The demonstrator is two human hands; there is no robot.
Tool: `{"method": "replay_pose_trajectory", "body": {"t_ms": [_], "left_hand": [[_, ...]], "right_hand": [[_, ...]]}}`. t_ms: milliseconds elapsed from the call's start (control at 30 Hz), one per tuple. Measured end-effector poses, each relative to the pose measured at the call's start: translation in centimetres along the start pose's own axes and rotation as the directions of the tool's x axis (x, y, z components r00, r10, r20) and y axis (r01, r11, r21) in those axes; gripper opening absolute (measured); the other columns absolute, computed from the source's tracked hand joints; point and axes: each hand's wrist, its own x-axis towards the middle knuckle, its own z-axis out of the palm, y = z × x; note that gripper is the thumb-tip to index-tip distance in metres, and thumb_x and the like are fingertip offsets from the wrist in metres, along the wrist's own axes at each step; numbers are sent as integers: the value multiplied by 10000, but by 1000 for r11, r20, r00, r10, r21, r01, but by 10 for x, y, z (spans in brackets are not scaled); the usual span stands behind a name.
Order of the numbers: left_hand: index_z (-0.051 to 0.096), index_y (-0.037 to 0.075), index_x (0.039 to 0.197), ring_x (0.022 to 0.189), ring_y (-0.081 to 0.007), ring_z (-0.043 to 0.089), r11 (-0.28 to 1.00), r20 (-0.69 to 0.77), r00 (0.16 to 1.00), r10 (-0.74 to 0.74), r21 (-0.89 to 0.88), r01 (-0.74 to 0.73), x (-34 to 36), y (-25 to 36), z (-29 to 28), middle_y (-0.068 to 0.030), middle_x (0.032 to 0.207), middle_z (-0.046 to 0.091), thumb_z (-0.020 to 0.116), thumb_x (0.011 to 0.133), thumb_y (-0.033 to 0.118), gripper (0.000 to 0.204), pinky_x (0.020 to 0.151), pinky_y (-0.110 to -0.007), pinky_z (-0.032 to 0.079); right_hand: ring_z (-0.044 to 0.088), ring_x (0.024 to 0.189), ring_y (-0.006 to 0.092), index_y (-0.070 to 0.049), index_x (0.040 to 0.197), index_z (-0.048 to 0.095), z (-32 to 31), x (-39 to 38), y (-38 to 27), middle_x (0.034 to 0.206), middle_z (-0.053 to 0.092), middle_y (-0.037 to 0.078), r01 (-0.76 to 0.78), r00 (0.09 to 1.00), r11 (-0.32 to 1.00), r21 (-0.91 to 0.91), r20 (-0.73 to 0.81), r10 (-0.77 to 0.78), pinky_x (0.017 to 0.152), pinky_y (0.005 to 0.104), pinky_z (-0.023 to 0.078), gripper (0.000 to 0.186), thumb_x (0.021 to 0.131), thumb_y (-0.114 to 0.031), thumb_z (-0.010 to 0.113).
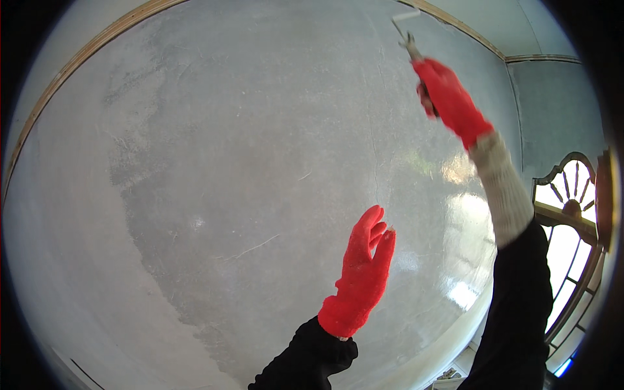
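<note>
My right hand [450, 97], in a red glove with a pale knitted cuff, is raised at the upper right. It is closed around the handle of a paint roller [411, 47]. The roller's thin bent frame and pale head reach up to the top of the grey wall [260, 130], near the wooden trim; motion blurs them slightly. Lower down, in the middle, my left hand [361, 273] is held up in front of the wall in a matching red glove. Its fingers are stretched out and partly apart, with a small pale spot at one fingertip. I cannot tell whether it touches the wall.
The wall looks wet and shiny on the right, with a lighter, duller strip along its left side. Wooden trim [97, 44] borders its upper edge. An arched window with dark bars [569, 260] stands at the right, beside a grey side wall [556, 110].
</note>
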Motion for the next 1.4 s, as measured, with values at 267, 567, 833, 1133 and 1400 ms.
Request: {"method": "replay_pose_trajectory", "body": {"t_ms": [267,567,833,1133,1400], "left_hand": [[350,29,1326,1179,-167,439,989,67,997,-43,-137,52,-20,-37,2,-115,1311,434,494,931,147,437,981,-291,357],[384,-8,1277,1055,-164,509,955,130,975,-178,-216,203,-48,-69,14,-96,1141,524,482,930,137,388,904,-280,415],[401,29,1273,1089,-175,509,708,426,807,-409,-409,576,-149,-155,70,-86,1153,523,455,941,108,345,932,-316,410],[486,42,1113,970,-232,583,-126,574,65,-816,-287,950,-328,-320,153,-94,1061,566,444,948,220,246,867,-372,475],[521,53,1014,915,-282,602,-432,440,-268,-857,-332,839,-462,-471,182,-110,954,609,428,952,273,247,744,-432,513]], "right_hand": [[455,486,76,0,1267,425,35,-207,43,654,490,7,-499,866,837,223,150,476,405,228,382,442,887,-209,509],[501,607,71,-11,1231,453,44,-309,58,715,518,4,-600,799,778,184,187,572,534,228,428,370,880,-129,471],[600,701,139,23,1089,505,-16,-444,84,789,586,95,-719,661,685,-114,192,725,626,290,485,242,863,-63,493],[604,774,233,-4,1036,551,-66,-620,125,818,616,147,-936,180,192,-296,65,981,699,343,457,255,813,-127,574],[615,823,349,-2,986,592,-61,-743,229,848,628,211,-842,-92,-62,-535,30,995,708,407,461,275,811,-214,568]]}}
